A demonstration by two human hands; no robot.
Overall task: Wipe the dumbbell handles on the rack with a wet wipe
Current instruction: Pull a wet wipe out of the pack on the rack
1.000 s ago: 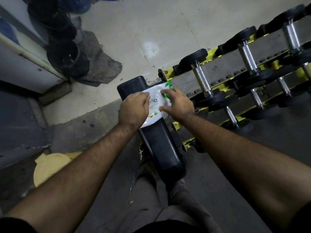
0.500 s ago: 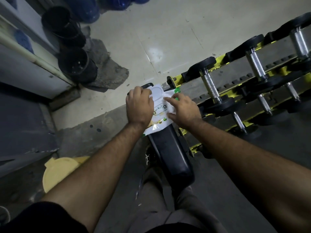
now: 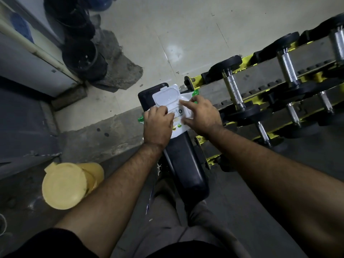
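- White wipe pack (image 3: 181,116) with green ends, lying across the far end of a black padded bench (image 3: 186,164) at frame centre; flip lid (image 3: 166,98) swung open toward the top of the frame.
- Left hand (image 3: 158,125) on the pack's left half, fingers curled down at the opening just below the lid; whether a wipe is pinched cannot be told.
- Right hand (image 3: 202,116) on the pack's right half, fingers straight and spread, forefinger tip touching the lid's right corner, thumb lying on the pack's lower edge.
- Yellow and grey rack (image 3: 260,75) running from centre right to the upper right corner, just beside the bench end.
- Dumbbells (image 3: 233,92) on the rack's tiers, black heads with knurled chrome handles; nearest one just right of the right hand, others further right and on the lower tiers.
- Yellow lidded tub (image 3: 63,185) at lower left on dark floor.
- Black buckets (image 3: 83,58) at upper left against the wall, on a pale tiled floor.
- Grey trouser legs (image 3: 173,220) astride the bench at bottom centre.
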